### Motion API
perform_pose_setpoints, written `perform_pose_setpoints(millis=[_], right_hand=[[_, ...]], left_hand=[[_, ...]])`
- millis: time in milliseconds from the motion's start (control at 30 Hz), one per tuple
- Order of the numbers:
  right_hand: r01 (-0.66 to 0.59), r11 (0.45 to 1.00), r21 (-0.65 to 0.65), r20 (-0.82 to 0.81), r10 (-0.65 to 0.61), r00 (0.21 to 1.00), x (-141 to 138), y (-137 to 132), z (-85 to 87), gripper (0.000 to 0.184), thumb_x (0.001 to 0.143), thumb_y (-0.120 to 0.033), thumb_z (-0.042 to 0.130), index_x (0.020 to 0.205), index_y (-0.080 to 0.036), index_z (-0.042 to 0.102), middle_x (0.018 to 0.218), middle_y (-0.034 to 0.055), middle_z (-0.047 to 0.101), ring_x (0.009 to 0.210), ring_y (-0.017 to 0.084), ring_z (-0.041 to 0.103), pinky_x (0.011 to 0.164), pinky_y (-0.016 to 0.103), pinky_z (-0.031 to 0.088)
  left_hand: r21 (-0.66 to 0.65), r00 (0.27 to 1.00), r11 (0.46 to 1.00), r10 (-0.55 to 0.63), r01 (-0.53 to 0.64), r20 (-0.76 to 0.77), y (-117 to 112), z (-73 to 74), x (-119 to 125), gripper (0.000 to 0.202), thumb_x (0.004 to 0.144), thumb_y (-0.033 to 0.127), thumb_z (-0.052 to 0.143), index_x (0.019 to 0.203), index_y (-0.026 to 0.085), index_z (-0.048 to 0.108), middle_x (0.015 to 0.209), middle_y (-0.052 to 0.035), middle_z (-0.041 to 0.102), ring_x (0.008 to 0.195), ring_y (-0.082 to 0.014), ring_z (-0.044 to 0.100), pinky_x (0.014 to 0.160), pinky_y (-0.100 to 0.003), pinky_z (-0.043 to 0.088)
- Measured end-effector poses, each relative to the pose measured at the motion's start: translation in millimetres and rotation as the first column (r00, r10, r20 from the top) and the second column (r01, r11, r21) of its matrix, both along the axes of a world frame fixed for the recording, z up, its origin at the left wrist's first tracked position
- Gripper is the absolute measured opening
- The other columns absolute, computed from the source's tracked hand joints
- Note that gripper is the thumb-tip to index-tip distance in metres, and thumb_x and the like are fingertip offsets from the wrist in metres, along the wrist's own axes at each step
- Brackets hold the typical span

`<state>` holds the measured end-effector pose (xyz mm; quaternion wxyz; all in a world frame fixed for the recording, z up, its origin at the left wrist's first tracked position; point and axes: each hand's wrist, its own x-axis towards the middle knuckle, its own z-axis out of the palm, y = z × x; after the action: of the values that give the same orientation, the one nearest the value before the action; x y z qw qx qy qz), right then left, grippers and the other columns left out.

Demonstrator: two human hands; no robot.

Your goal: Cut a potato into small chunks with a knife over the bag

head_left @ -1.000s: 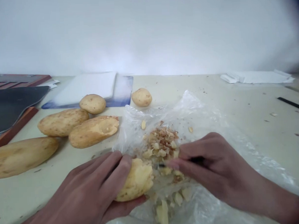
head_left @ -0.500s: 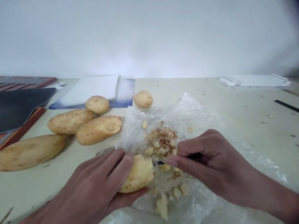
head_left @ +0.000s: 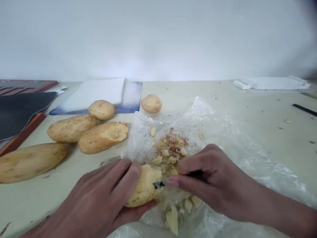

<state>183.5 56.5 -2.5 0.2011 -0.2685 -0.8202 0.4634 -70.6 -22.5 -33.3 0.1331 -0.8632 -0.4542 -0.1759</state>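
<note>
My left hand is wrapped round a potato whose right end is cut away and shows pale, rough flesh. In my right hand is a small dark-handled cutting tool, pinched between thumb and forefinger. Its dark tip touches the cut end of the potato; the rest of it is mostly hidden in the fingers, so its exact kind is unclear. Beneath both lies a clear plastic sheet, bearing brownish scraps and pale potato pieces.
Several potatoes rest left and behind: one partly cut, a long one, a small round one. A white pad lies on a blue-edged sheet. A black mat is at left, folded white paper at back right.
My right hand has moved left and slightly down, bringing the tool's tip onto the potato's cut end. My left hand and its potato stay nearly in place.
</note>
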Motion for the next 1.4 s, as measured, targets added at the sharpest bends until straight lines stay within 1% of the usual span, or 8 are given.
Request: perform_pose_setpoints(millis=[167, 333, 567, 733, 933, 1167, 1300, 1400], right_hand=[[0.17, 0.962, 0.215, 0.052, -0.185, 0.981, 4.0, 4.4, -2.7, 0.049, 0.099, -0.028, 0.061, 0.058, -0.017, 0.037, 0.054, -0.0072, 0.024, 0.048, 0.006, 0.019, 0.041, 0.022, 0.018], [0.041, 0.999, 0.028, -0.009, -0.041, 0.999, 3.4, -3.5, 1.1, 0.047, 0.098, -0.029, 0.064, 0.06, -0.017, 0.038, 0.056, -0.0076, 0.028, 0.049, 0.005, 0.026, 0.042, 0.019, 0.022], [0.156, 0.977, 0.147, 0.038, -0.164, 0.986, 6.2, 5.7, -3.5, 0.05, 0.097, -0.028, 0.064, 0.058, -0.017, 0.034, 0.055, -0.0075, 0.025, 0.049, 0.006, 0.02, 0.042, 0.02, 0.019], [0.022, 0.999, -0.023, -0.033, -0.023, 0.999, 0.9, -3.5, 0.9, 0.045, 0.095, -0.025, 0.067, 0.06, -0.017, 0.039, 0.056, -0.0079, 0.028, 0.05, 0.005, 0.025, 0.042, 0.018, 0.022], [0.155, 0.981, 0.119, -0.004, -0.156, 0.988, 1.8, 10.6, -7.1, 0.05, 0.098, -0.032, 0.062, 0.056, -0.017, 0.039, 0.054, -0.0074, 0.026, 0.048, 0.006, 0.021, 0.041, 0.022, 0.019], [-0.005, 1.0, -0.004, -0.056, 0.005, 0.998, 0.8, 1.1, -3.5, 0.044, 0.097, -0.033, 0.066, 0.061, -0.017, 0.046, 0.054, -0.0083, 0.032, 0.049, 0.005, 0.027, 0.042, 0.018, 0.023], [0.124, 0.986, 0.113, 0.017, -0.127, 0.992, 2.8, 8.9, -7.1, 0.05, 0.097, -0.033, 0.064, 0.057, -0.016, 0.039, 0.053, -0.0079, 0.028, 0.049, 0.005, 0.022, 0.042, 0.02, 0.02], [0.134, 0.99, 0.051, -0.001, -0.134, 0.991, 2.1, 8.4, -3.2, 0.051, 0.096, -0.031, 0.065, 0.057, -0.016, 0.037, 0.054, -0.0077, 0.026, 0.05, 0.005, 0.022, 0.042, 0.02, 0.019]], left_hand=[[0.01, 1.0, 1.0, -0.006, 0.006, 0.012, 0.8, -1.9, -1.7, 0.036, 0.103, 0.055, 0.041, 0.093, 0.021, 0.048, 0.082, -0.0021, 0.06, 0.06, -0.0151, 0.059, 0.05, -0.028, 0.047], [-0.016, 0.999, 1.0, -0.024, 0.024, 0.031, -1.5, -3.5, -2.8, 0.035, 0.103, 0.054, 0.042, 0.096, 0.02, 0.05, 0.083, -0.0015, 0.059, 0.063, -0.0143, 0.059, 0.052, -0.027, 0.047], [-0.005, 0.985, 0.999, 0.032, -0.032, 0.169, 3.2, 1.8, -0.1, 0.033, 0.1, 0.054, 0.047, 0.095, 0.024, 0.059, 0.079, 0.0014, 0.063, 0.062, -0.0132, 0.063, 0.052, -0.024, 0.05], [-0.032, 0.967, 0.998, 0.068, -0.062, 0.245, 7.0, 9.7, 13.0, 0.027, 0.099, 0.05, 0.047, 0.097, 0.028, 0.063, 0.082, 0.002, 0.066, 0.074, -0.0155, 0.069, 0.062, -0.025, 0.058], [-0.055, 0.978, 0.996, 0.083, -0.074, 0.19, 1.6, 7.6, 9.8, 0.028, 0.099, 0.052, 0.045, 0.097, 0.029, 0.061, 0.078, 0.0035, 0.065, 0.068, -0.0154, 0.068, 0.056, -0.024, 0.056], [-0.033, 0.998, 0.999, -0.018, 0.02, 0.053, -2.0, -0.4, -4.8, 0.033, 0.101, 0.055, 0.045, 0.096, 0.023, 0.049, 0.076, 0.0002, 0.059, 0.057, -0.0146, 0.06, 0.047, -0.027, 0.049], [-0.041, 0.998, 0.999, 0.036, -0.034, 0.049, -1.1, -0.1, -3.4, 0.033, 0.104, 0.054, 0.036, 0.096, 0.024, 0.048, 0.077, 0.0012, 0.059, 0.057, -0.0142, 0.061, 0.049, -0.027, 0.051], [-0.027, 0.999, 1.0, 0.004, -0.002, 0.05, -0.6, -1.1, -3.0, 0.034, 0.102, 0.057, 0.04, 0.095, 0.024, 0.048, 0.074, 0.0015, 0.058, 0.056, -0.015, 0.061, 0.047, -0.027, 0.05]])
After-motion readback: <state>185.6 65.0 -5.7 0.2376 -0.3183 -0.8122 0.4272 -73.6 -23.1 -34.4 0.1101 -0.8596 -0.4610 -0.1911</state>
